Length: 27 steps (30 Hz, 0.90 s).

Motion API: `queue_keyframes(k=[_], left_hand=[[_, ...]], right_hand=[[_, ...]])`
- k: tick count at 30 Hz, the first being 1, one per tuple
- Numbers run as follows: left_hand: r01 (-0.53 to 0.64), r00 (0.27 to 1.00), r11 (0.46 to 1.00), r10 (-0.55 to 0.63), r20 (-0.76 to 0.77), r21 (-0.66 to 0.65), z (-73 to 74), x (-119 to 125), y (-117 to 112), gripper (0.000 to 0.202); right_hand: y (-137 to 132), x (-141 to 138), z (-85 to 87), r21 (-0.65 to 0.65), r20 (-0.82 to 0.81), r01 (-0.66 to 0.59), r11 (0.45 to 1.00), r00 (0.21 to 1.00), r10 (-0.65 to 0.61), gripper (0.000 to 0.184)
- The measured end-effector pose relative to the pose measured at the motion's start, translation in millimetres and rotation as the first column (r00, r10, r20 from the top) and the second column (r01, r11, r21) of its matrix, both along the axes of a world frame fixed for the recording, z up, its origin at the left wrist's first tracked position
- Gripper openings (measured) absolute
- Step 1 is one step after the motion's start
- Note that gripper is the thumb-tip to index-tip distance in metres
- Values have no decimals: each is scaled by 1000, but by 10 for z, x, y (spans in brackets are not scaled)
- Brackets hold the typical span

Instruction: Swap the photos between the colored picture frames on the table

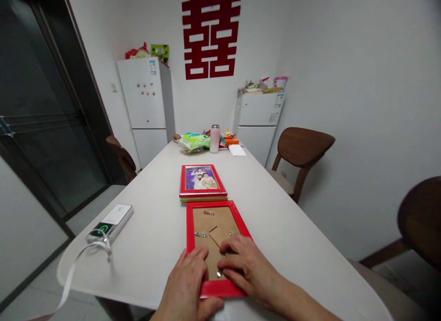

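Note:
A red picture frame (pixel 213 222) lies face down on the white table (pixel 275 220), its brown backing board and small metal clips showing. My left hand (pixel 188 279) rests on the frame's near left corner, thumb hooked over the front edge, fingers flat on the backing. My right hand (pixel 246 266) lies on the near right part of the backing, fingertips curled down by a metal clip (pixel 218 273). Just beyond it sits a second red frame (pixel 202 180), face up with a photo, on top of another thin frame.
A white power bank (pixel 110 223) with a white cable (pixel 74 270) lies at the left edge. A pink-white bottle (pixel 214 138), snack bags and a tissue sit at the far end. Brown chairs (pixel 301 151) stand to the right and left. Two white fridges (pixel 146 109) stand against the back wall.

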<state>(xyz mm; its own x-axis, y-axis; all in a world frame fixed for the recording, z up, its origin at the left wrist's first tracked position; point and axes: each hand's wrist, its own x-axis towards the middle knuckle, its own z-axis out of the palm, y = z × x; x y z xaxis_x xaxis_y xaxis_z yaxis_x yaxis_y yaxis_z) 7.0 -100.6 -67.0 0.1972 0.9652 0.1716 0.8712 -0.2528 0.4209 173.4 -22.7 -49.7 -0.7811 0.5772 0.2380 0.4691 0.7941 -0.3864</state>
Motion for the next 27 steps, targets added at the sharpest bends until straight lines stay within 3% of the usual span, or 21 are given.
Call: queue_keyframes(k=[15, 21, 27], left_hand=[[-7, 996, 1000, 5, 84, 24, 0, -24, -4, 32], [-16, 996, 1000, 15, 90, 9, -10, -16, -9, 38], [-18, 993, 1000, 17, 117, 13, 8, -8, -2, 47]], right_hand=[[-149, 91, 207, -82, 23, -145, 986, 989, 148, 26], [78, -227, 87, -72, -21, 8, 997, 1000, -10, 26], [347, -681, -4, 71, 55, 116, 991, 991, -120, 19]])
